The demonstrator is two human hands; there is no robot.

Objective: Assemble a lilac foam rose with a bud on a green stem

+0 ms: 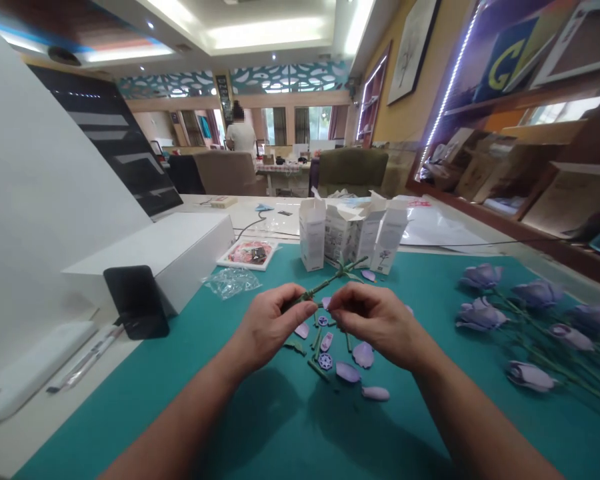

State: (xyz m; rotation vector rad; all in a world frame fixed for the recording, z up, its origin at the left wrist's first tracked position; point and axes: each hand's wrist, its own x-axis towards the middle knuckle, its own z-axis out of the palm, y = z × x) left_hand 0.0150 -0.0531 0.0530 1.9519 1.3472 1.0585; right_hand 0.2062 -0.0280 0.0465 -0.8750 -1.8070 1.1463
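Observation:
My left hand [266, 325] is closed around a green toy flower stem [326, 285], which slants up and to the right with small leaf parts near its far end. Close beside it, my right hand [380, 321] has thumb and fingertips pinched together; whatever sits between them is hidden. Under and in front of both hands lie loose flower pieces: a purple petal [348, 372], a wider petal [363, 355], a round purple disc [325, 361], a rolled bud piece [375, 393], a green leaf [295, 346] and several short green stem pieces.
Assembled purple flowers [481, 313] lie on the green mat [260, 427] at the right. Opened white boxes [312, 233] stand behind my hands. On the left are a black phone [137, 301], a white box [180, 250], crumpled plastic [233, 283] and a small picture frame [250, 254].

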